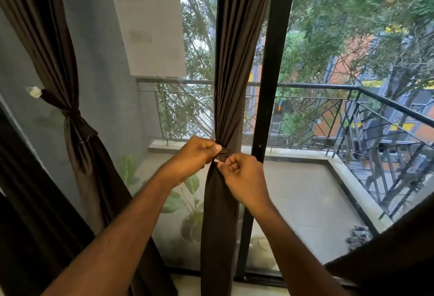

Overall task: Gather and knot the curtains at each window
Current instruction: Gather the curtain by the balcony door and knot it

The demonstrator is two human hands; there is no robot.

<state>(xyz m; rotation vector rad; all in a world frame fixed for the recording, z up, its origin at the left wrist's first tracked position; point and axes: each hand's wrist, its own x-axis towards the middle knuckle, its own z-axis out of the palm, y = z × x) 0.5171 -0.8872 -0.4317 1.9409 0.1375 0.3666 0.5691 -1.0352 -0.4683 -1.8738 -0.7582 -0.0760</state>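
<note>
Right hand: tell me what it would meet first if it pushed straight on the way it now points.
The right hand points up and left at the gathered brown curtain; its fingertips already sit at the knot, so it would press into that. Depth is uncertain.

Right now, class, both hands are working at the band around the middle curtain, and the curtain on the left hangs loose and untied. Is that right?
Not quite. In the head view the left hand and right hand do work at the band around the middle curtain, but the left curtain is not loose: it is already gathered and tied back at its waist.
</note>
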